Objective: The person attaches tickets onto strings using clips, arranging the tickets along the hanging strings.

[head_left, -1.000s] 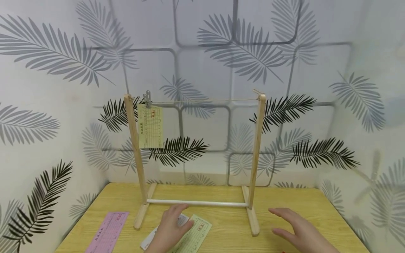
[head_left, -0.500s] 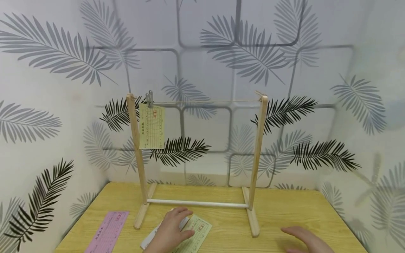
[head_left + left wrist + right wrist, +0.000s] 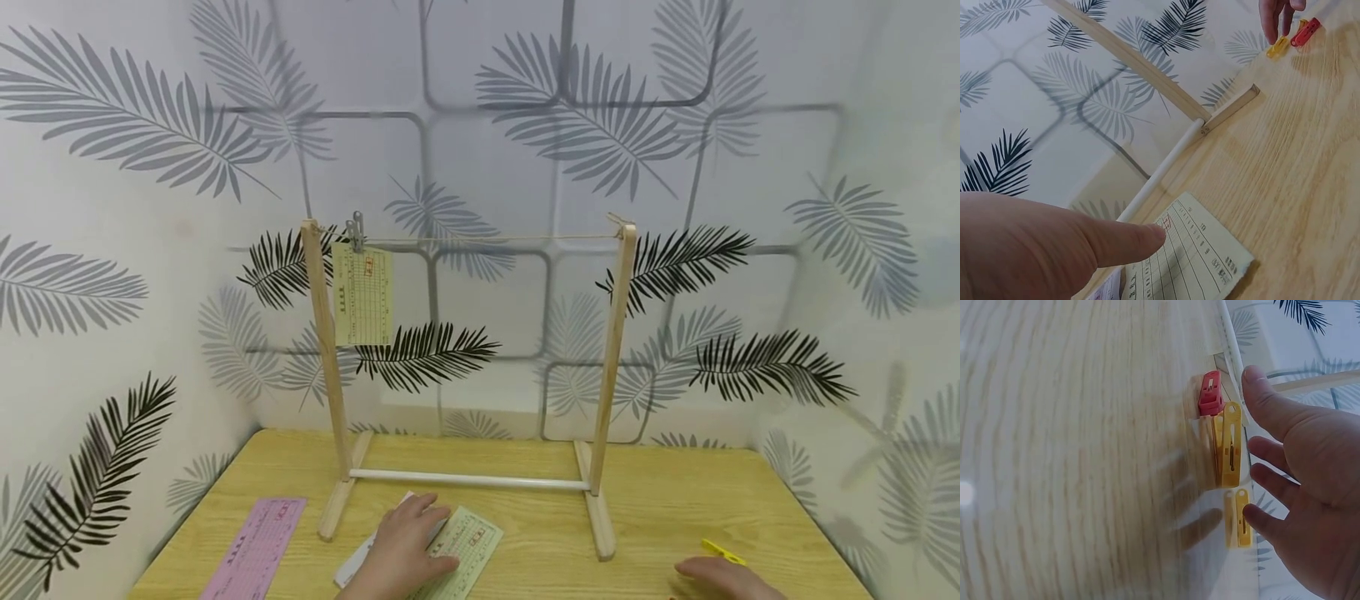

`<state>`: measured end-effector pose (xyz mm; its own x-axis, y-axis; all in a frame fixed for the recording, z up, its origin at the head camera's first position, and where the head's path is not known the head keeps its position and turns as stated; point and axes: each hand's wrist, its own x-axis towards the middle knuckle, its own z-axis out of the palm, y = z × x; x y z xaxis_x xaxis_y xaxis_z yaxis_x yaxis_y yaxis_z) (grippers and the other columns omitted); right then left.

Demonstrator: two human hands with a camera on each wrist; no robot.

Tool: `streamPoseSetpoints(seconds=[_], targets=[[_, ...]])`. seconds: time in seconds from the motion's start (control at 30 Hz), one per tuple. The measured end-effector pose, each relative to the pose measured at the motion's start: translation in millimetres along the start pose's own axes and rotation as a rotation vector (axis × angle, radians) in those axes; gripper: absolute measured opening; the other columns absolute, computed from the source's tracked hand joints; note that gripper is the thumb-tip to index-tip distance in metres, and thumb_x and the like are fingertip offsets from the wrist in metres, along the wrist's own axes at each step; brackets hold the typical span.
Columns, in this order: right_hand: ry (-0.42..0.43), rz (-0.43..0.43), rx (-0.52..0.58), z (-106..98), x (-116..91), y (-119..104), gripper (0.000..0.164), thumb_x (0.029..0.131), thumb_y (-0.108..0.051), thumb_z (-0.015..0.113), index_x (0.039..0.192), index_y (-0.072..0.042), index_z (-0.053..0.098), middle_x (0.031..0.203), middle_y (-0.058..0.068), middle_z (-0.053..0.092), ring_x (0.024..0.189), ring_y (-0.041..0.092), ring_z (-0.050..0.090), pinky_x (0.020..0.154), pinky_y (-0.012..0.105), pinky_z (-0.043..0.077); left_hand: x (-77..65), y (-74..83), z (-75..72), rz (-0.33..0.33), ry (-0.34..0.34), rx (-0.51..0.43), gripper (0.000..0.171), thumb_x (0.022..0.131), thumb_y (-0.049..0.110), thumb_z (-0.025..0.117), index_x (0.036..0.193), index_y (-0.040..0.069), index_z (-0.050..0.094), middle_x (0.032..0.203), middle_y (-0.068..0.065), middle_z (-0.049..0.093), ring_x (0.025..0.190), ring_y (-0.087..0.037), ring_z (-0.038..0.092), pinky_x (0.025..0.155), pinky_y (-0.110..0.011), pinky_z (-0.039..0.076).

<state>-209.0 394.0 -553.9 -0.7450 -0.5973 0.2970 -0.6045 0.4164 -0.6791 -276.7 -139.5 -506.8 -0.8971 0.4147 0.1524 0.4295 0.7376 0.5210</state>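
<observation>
The left hand (image 3: 401, 546), fingers loosely parted, lies over a pale green slip (image 3: 474, 547); rightward, the right hand (image 3: 723, 575), spread and empty, is nearer a yellow clip (image 3: 721, 551) just beyond it, long axis slanting far-left to near-right.

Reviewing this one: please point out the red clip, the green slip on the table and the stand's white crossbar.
Red clip (image 3: 1211, 395): right wrist view, middle of its body.
Green slip (image 3: 1190, 253): left wrist view, its printed face.
White crossbar (image 3: 469, 480): head view, halfway along.
</observation>
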Motion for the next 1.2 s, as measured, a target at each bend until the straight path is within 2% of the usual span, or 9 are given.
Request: streamPoseSetpoints(seconds=[0.13,0.3,0.47,0.53,0.63,0.73,0.97,1.1,1.2], targets=[[-0.028,0.0,-0.107,3,-2,31,0.058,0.104,-0.001,0.07,0.154,-0.03,0.064,0.149,-0.023,0.061,0.132,-0.008,0.054,0.092,0.022,0.051,-2.4,2.3,-0.9,-0.016,-0.015,-0.005,0.068,0.086,0.033,0.096,0.141,0.002,0.07,0.158,-0.029,0.052,0.15,-0.061,0.038,0.113,-0.088,0.025],[-0.092,-0.025,-0.141,4,-5,68,0.065,0.104,-0.001,0.07,0.155,-0.04,0.063,0.148,-0.025,0.058,0.128,-0.004,0.057,0.086,0.026,0.054,-3.6,0.9,1.1,-0.024,-0.025,-0.012,0.065,0.086,0.033,0.096,0.14,0.006,0.072,0.161,-0.028,0.051,0.152,-0.059,0.036,0.114,-0.088,0.021],[0.028,-0.176,-0.282,10,1,44,0.068,0.094,0.001,0.078,0.15,-0.037,0.068,0.142,-0.017,0.066,0.121,0.002,0.064,0.078,0.025,0.056,-4.8,3.4,0.8,-0.032,-0.036,-0.017,0.064,0.086,0.033,0.095,0.139,0.006,0.073,0.163,-0.029,0.048,0.154,-0.059,0.034,0.117,-0.087,0.017],[0.076,-0.201,-0.321,14,4,31,0.067,0.091,0.0,0.081,0.147,-0.035,0.07,0.14,-0.016,0.068,0.118,0.003,0.065,0.077,0.025,0.055,-5.6,5.1,0.7,-0.032,-0.042,-0.021,0.064,0.086,0.033,0.095,0.139,0.005,0.072,0.163,-0.029,0.048,0.154,-0.06,0.032,0.117,-0.087,0.016],[0.139,-0.211,-0.404,19,2,34,0.067,0.087,-0.004,0.086,0.144,-0.036,0.072,0.135,-0.012,0.071,0.115,0.006,0.067,0.076,0.026,0.056,-6.0,6.3,1.5,-0.036,-0.055,-0.023,0.065,0.087,0.032,0.095,0.14,0.004,0.072,0.164,-0.03,0.046,0.156,-0.06,0.03,0.117,-0.087,0.015],[0.13,-0.163,-0.407,19,1,38,0.065,0.09,-0.007,0.085,0.146,-0.037,0.071,0.139,-0.013,0.069,0.117,0.006,0.066,0.077,0.028,0.055,-5.4,6.8,2.0,-0.046,-0.065,-0.023,0.066,0.087,0.033,0.095,0.142,0.005,0.071,0.165,-0.03,0.045,0.157,-0.059,0.029,0.119,-0.086,0.013],[-0.005,0.055,-0.178,13,3,44,0.058,0.102,-0.007,0.074,0.154,-0.032,0.067,0.151,-0.015,0.059,0.131,0.002,0.057,0.088,0.03,0.056,-2.6,6.1,4.4,-0.033,-0.062,0.007,0.065,0.088,0.037,0.094,0.141,0.007,0.072,0.164,-0.029,0.047,0.157,-0.058,0.03,0.119,-0.085,0.015],[-0.04,0.11,-0.2,10,6,47,0.056,0.103,-0.013,0.076,0.154,-0.034,0.066,0.151,-0.011,0.059,0.13,0.002,0.056,0.09,0.032,0.056,-1.0,6.1,6.8,-0.021,-0.064,0.023,0.062,0.089,0.038,0.093,0.139,0.006,0.073,0.161,-0.029,0.05,0.155,-0.059,0.032,0.119,-0.086,0.016],[-0.023,0.129,-0.241,11,8,48,0.052,0.103,-0.016,0.078,0.151,-0.034,0.069,0.147,-0.002,0.064,0.127,0.007,0.059,0.087,0.032,0.056,-0.1,6.5,8.5,-0.016,-0.063,0.027,0.06,0.089,0.038,0.093,0.137,0.006,0.074,0.16,-0.029,0.05,0.155,-0.059,0.032,0.119,-0.085,0.016]])
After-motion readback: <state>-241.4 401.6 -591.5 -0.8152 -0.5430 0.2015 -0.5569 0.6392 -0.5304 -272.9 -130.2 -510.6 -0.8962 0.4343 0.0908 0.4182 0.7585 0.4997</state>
